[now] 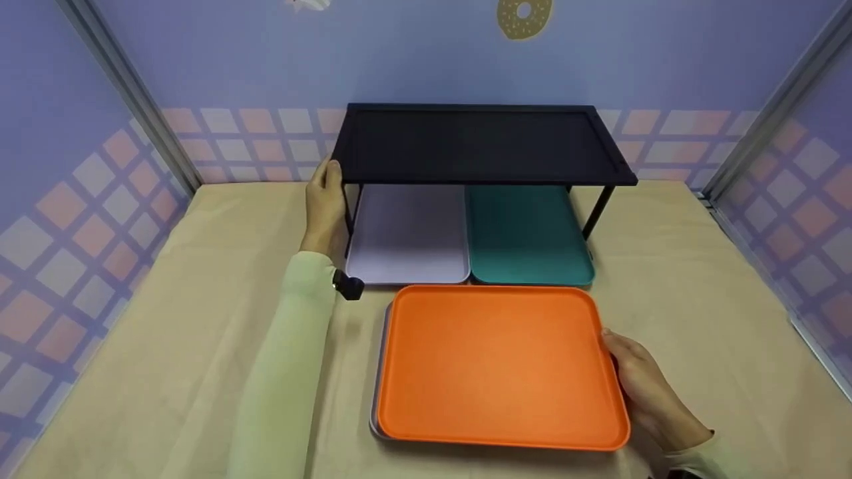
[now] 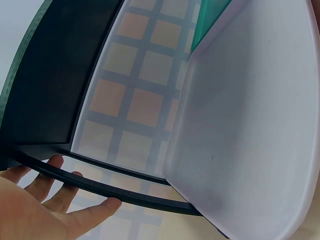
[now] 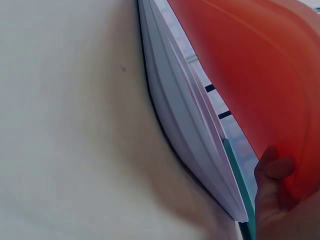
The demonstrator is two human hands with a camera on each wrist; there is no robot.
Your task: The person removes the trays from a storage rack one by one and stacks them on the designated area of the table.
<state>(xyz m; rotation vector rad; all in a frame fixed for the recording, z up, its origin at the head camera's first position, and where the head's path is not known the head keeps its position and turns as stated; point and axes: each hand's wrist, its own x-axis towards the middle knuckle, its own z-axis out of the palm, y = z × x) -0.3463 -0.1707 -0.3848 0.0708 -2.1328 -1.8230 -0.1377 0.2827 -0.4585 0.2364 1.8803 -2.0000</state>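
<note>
My left hand [image 1: 324, 213] grips the left end of a black rack [image 1: 476, 143] on thin legs, with its thumb at the top's edge. In the left wrist view the fingers reach around the side frame. My right hand [image 1: 649, 392] holds an orange tray [image 1: 502, 366] by its right edge. In the right wrist view the orange tray is raised above pale lilac trays [image 3: 182, 105], with a gap between. Head-on, it covers nearly all of them. Under the rack lie a lilac tray [image 1: 413, 239] on the left and a teal tray [image 1: 529, 239] on the right, side by side.
A beige cloth [image 1: 219, 319] covers the table. The back wall [image 1: 426, 60] stands close behind the rack, and panels [image 1: 86, 199] enclose both sides. Both under-rack trays stick out at the front, just beyond the orange tray's far edge.
</note>
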